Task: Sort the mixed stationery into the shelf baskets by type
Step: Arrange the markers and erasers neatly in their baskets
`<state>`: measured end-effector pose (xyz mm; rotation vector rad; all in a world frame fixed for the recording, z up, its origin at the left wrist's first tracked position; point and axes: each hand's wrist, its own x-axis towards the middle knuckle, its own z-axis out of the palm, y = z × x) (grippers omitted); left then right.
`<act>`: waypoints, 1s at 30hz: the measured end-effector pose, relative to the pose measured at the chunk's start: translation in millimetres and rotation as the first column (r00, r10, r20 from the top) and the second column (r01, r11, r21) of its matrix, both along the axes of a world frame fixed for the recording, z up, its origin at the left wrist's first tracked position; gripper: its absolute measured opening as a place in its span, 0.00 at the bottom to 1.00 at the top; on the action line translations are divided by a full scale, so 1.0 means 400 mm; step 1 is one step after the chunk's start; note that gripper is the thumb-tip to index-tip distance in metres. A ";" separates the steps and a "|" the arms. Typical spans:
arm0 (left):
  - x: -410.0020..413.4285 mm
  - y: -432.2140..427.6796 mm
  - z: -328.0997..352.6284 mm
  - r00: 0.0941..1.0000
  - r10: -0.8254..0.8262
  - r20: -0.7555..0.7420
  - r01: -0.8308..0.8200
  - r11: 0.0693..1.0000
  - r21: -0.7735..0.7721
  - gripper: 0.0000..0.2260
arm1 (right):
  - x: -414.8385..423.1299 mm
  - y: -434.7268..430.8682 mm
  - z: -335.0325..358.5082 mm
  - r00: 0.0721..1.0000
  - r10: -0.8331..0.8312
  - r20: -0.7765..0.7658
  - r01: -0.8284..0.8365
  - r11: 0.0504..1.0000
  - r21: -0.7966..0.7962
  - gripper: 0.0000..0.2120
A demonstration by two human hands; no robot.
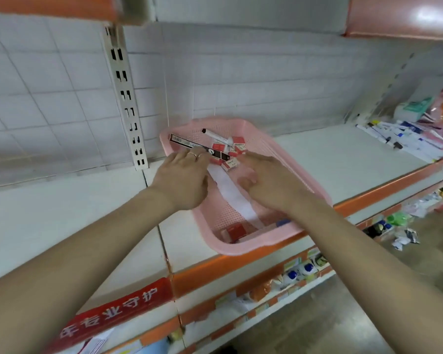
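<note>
White shop shelf (343, 154), pink basket (241, 249). Left hand (182, 180) fingers touch long black box (182, 143), grip unclear. Right hand (269, 185) fingers straight, holding nothing. Box looks light, stiff, smooth: pinch middle.

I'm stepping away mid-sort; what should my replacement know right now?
Left hand: fingers on the long black box in the pink basket; grip unclear.
Right hand: open, reaching toward the small red boxes.
Basket also holds a white marker, a paper strip, a red box at its near end.
Done: nothing visibly sorted. Left: the basket's mix; pens lie loose further right on the shelf.
</note>
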<state>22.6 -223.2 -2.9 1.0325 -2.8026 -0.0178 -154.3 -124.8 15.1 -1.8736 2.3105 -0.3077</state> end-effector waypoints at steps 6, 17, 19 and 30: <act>-0.134 -0.122 0.018 0.972 0.157 0.176 -0.166 0.985 0.040 0.24 | -0.123 -0.163 -0.017 0.984 0.163 -0.077 -0.142 0.965 0.221 0.29; -0.222 -0.204 -0.059 0.910 0.275 0.311 -0.290 0.957 0.004 0.16 | -0.202 -0.310 -0.095 0.895 0.423 -0.140 -0.385 0.893 0.233 0.23; -0.222 -0.208 -0.060 0.920 0.271 0.284 -0.287 0.958 0.018 0.12 | -0.206 -0.308 -0.093 0.891 0.431 -0.144 -0.397 0.892 0.215 0.18; -0.233 -0.214 -0.063 0.940 0.236 0.248 -0.307 0.902 0.303 0.19 | -0.125 -0.128 0.021 0.756 0.635 0.158 -0.647 0.687 0.332 0.12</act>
